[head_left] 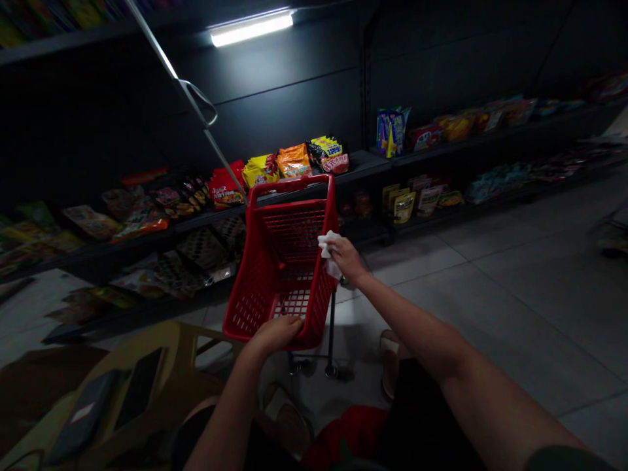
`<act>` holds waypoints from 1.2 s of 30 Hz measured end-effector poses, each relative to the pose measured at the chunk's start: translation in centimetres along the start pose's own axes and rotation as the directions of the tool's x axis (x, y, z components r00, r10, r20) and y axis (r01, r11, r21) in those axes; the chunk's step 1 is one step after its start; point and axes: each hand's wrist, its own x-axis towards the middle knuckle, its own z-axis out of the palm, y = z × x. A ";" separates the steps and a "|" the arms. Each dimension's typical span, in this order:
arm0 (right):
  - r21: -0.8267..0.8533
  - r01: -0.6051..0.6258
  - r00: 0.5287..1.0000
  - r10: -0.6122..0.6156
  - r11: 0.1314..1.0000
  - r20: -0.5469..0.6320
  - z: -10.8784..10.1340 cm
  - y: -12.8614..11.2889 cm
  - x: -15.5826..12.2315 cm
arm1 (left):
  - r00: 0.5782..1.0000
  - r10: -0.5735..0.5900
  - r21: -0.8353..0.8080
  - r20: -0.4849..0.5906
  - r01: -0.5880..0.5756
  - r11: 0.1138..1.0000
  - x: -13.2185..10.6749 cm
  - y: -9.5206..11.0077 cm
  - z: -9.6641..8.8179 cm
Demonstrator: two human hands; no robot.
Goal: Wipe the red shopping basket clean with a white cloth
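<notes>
One red shopping cart [258,261] stood upright on the tiled floor [441,281] in front of the person, its long axis running away from them toward the shelf [366,163], leaning slightly right at the far end. Its single handle [294,184] was at that far end, toward the shelf. The right hand [347,256] pinched one white cloth [328,243] at the cart's right-hand rim, near the handle. The left hand [280,332] lay over the near rim, fingers reaching inside; whether it gripped, I cannot tell. Four stacks of packets, red, yellow, orange and black, sat behind the handle. One lit tube lamp [252,28] hung above, and two dark flat objects [140,387] lay on a yellowish stool [169,347] at left.
</notes>
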 end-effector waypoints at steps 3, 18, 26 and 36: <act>0.067 -0.167 0.985 0.170 0.984 -0.040 1.2 -0.2 -2.5 | 1.000 0.005 -0.142 -0.027 -0.009 0.990 -0.2 0.1 -0.2; 0.076 -0.220 0.975 0.222 0.973 -0.015 3.7 0.7 -0.4 | 0.963 -0.143 -0.627 -0.229 -0.034 0.778 1.8 0.4 -0.5; 0.026 -0.138 0.990 0.138 0.990 0.002 4.0 0.0 -1.8 | 0.967 -0.121 -0.626 -0.225 -0.048 0.778 1.5 0.4 -0.3; 0.120 -0.058 0.998 0.052 0.991 0.046 3.8 0.0 -3.8 | 0.965 -0.129 -0.646 -0.226 -0.050 0.761 0.2 1.1 0.2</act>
